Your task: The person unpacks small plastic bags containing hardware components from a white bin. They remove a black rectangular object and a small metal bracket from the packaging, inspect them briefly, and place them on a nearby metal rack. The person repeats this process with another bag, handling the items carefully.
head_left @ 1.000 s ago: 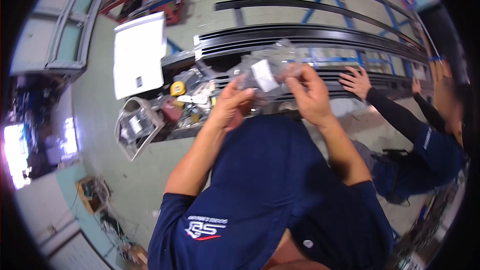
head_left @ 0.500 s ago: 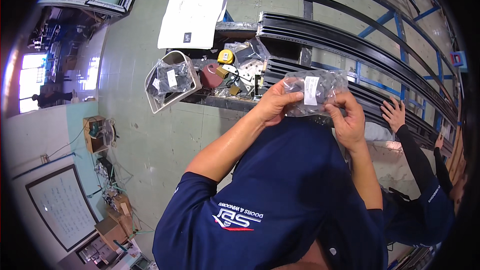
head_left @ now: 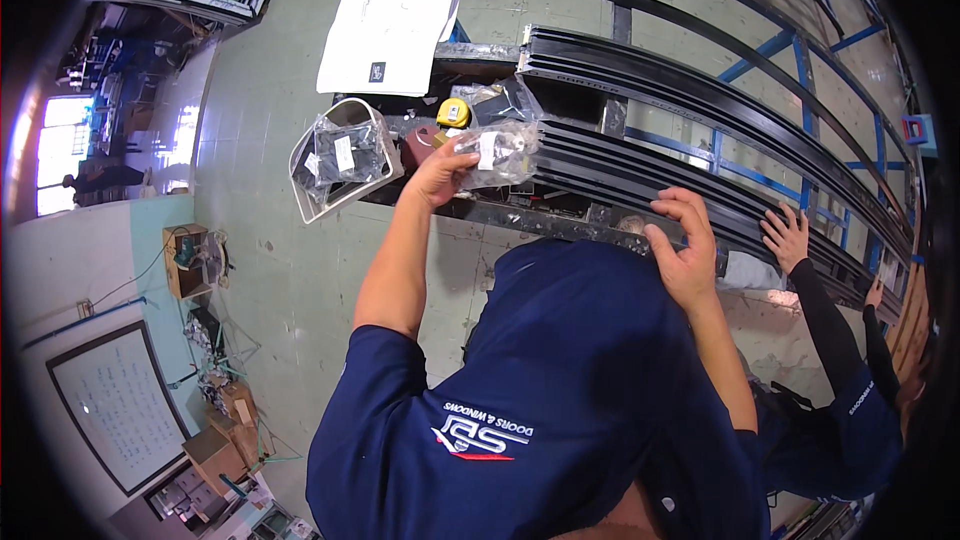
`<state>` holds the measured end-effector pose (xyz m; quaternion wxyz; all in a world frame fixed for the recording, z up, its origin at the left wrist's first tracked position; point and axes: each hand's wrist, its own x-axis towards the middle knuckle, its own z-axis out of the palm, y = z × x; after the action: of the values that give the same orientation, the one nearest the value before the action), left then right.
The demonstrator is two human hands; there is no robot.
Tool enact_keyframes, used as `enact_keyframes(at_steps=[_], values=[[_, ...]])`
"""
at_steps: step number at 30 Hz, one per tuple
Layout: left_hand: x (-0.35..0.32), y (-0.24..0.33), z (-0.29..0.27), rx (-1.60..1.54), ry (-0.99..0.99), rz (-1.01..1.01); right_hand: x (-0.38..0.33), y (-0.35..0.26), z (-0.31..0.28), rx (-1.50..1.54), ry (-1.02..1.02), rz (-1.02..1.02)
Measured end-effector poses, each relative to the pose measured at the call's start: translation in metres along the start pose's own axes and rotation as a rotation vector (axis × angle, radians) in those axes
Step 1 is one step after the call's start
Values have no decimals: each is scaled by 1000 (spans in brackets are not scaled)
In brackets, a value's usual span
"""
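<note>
My left hand [head_left: 447, 172] grips a clear plastic bag of small parts [head_left: 503, 154] with a white label, holding it over the cluttered end of the workbench. Under and beside that bag lie a yellow tape measure [head_left: 453, 113], a brown-red disc [head_left: 420, 144] and another clear bag with dark contents [head_left: 503, 100]. My right hand [head_left: 686, 248] hangs in the air with its fingers apart and nothing in them, in front of the long black metal profiles [head_left: 640, 171]. Left of the bench end is a pale open bin [head_left: 330, 208] holding a labelled bag of black parts [head_left: 346, 154].
A paper pad with drawings [head_left: 392, 20] lies at the far side of the bench. More black profiles [head_left: 700, 97] stretch to the right over a blue metal frame [head_left: 760, 47]. A co-worker's hand [head_left: 788, 238] rests on the profiles at right. A whiteboard [head_left: 118, 410] stands at left.
The bag of small parts has moved left in my left hand, from before my body to above the bench clutter. My right hand has let go of it and stayed at the right.
</note>
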<state>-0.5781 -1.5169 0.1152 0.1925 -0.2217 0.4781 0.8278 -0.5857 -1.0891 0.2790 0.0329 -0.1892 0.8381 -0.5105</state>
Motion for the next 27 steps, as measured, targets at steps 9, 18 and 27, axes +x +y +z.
enact_keyframes(at_steps=[9,18,27], values=[[88,-5,-37,1185,839,200,-15,18,-7,-49,63,131],[137,-2,-14,1723,685,165,-59,22,-18,-144,120,247],[146,-4,-89,2038,381,59,-95,22,-25,-6,273,413]])
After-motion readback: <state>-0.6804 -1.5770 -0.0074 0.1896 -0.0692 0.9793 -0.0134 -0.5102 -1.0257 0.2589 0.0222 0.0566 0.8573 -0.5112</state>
